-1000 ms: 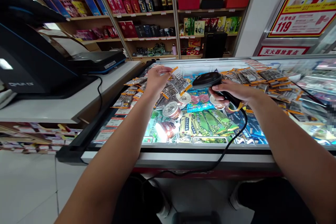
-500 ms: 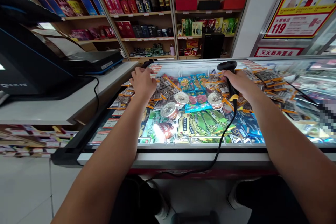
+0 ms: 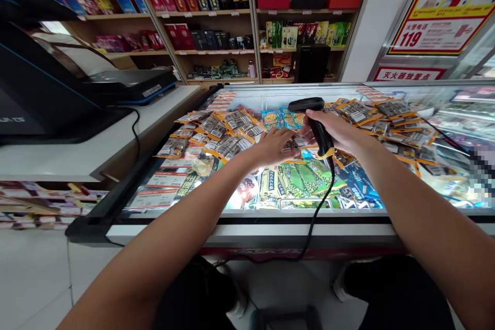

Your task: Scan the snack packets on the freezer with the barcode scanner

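My right hand (image 3: 340, 131) is closed around the handle of a black barcode scanner (image 3: 314, 119), whose head points left and whose black cable (image 3: 320, 201) hangs over the freezer's front edge. My left hand (image 3: 275, 145) reaches across the glass lid, right beside the scanner, with its fingers on a small orange-edged snack packet (image 3: 297, 141). Several like packets (image 3: 220, 131) lie spread on the glass to the left, and more packets (image 3: 390, 116) lie to the right. Ice-cream packs (image 3: 299, 178) show through the lid below.
The chest freezer's front rim (image 3: 270, 219) runs across in front of me. A white counter (image 3: 77, 157) on the left carries a black till screen (image 3: 42, 98) and a flat black device (image 3: 131, 85). Shelves of boxes and bottles (image 3: 216, 15) stand behind. My shoes (image 3: 371, 281) are on the tiled floor.
My left hand put its packet down on the left pile, then crossed right to a packet by the scanner. My right hand swung the scanner away right and back toward the middle.
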Motion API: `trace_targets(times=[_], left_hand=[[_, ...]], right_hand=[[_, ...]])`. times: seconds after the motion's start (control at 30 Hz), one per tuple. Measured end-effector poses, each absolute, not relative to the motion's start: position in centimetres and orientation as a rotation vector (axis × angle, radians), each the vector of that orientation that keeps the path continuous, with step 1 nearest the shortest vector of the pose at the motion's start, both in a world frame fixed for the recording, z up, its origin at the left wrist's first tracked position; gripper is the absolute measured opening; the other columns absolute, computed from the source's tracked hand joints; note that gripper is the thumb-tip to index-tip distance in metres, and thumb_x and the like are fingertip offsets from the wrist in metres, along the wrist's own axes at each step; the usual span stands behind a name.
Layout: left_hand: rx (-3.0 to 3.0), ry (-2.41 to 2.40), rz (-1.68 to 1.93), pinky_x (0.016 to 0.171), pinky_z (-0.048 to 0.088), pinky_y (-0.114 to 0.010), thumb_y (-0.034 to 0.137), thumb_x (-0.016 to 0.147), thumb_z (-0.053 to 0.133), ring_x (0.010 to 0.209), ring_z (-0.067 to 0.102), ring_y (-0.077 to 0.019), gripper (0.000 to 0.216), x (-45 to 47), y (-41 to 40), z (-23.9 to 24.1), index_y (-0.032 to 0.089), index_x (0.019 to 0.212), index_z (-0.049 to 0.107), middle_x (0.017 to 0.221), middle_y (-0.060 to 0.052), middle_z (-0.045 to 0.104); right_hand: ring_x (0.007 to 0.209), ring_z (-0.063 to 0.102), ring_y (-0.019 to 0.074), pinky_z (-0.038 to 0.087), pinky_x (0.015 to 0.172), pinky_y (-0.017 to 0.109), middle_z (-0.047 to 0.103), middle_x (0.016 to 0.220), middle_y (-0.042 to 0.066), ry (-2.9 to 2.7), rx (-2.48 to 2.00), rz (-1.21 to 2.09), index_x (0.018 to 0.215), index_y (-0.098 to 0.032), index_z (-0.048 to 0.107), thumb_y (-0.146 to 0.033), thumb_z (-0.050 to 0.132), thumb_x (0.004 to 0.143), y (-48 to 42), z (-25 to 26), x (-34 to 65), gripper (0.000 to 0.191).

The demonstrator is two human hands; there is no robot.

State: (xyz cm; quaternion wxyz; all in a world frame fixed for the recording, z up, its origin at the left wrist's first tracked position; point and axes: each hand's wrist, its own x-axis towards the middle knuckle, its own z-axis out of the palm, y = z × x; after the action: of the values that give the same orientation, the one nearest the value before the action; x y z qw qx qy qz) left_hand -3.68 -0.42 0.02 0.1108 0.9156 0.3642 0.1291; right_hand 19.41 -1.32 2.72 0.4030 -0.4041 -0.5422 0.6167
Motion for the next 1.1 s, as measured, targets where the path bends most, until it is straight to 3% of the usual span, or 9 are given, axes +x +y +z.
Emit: trace_targets(times=[0.17,0.3,0.4,0.53,0.7,1.1], left_hand=[[2.615,1.242,0.416,0.12,0.022,-0.062,0.075,0.082,0.061,0.15,0.027,-0.043,0.088,-4.7,0.0,0.4,0.032,0.154,0.036,0.159,-0.016,0.039],[2.511,1.307,0.415,0.118,0.031,-0.055,0.075,0.073,0.071,0.149,0.031,-0.0437,0.097,-5.0,0.3,0.6,0.031,0.152,0.036,0.159,-0.017,0.038],[2.47,1.292,0.47,0.111,0.041,-0.053,0.07,0.068,0.078,0.14,0.043,-0.0431,0.098,-5.0,0.5,0.7,0.027,0.147,0.041,0.152,-0.018,0.043],[2.382,1.328,0.728,0.102,0.048,-0.05,0.05,0.071,0.083,0.124,0.054,-0.0369,0.079,-5.1,0.8,1.2,0.024,0.136,0.047,0.138,-0.015,0.049],[2.392,1.32,1.048,0.105,0.044,-0.046,0.026,0.077,0.08,0.126,0.05,-0.0307,0.064,-5.2,1.2,1.5,0.027,0.131,0.045,0.133,-0.01,0.052],[2.302,1.309,1.083,0.1,0.046,-0.041,0.029,0.079,0.077,0.12,0.058,-0.0272,0.052,-4.9,1.9,0.7,0.024,0.122,0.049,0.13,-0.009,0.061]], right_hand=[[0.054,0.053,0.0177,0.042,0.044,0.032,0.055,0.068,0.002,-1.284,-1.014,1.593,0.089,-0.026,0.056,-0.062,0.07,0.083,-1.1,3.3,20.2,0.04],[0.052,0.048,0.0162,0.038,0.043,0.032,0.051,0.066,0.002,-1.296,-1.028,1.657,0.09,-0.025,0.054,-0.06,0.07,0.082,-1.3,3.5,20.3,0.039],[0.051,0.043,0.014,0.034,0.042,0.031,0.048,0.065,0.001,-1.331,-1.039,1.725,0.089,-0.025,0.053,-0.059,0.07,0.083,-1.7,3.8,20.0,0.039],[0.049,0.041,0.0135,0.031,0.042,0.03,0.046,0.064,0.0,-1.379,-1.049,1.776,0.089,-0.024,0.053,-0.061,0.069,0.083,-2.1,4.2,19.9,0.041],[0.045,0.039,0.0131,0.028,0.042,0.03,0.044,0.06,-0.002,-1.479,-0.922,1.781,0.089,-0.024,0.054,-0.06,0.064,0.086,-2.7,4.8,19.7,0.037],[0.042,0.04,0.0118,0.03,0.043,0.028,0.048,0.057,-0.002,-1.646,-0.817,1.887,0.089,-0.022,0.058,-0.059,0.06,0.09,-3.3,4.5,19.3,0.037]])
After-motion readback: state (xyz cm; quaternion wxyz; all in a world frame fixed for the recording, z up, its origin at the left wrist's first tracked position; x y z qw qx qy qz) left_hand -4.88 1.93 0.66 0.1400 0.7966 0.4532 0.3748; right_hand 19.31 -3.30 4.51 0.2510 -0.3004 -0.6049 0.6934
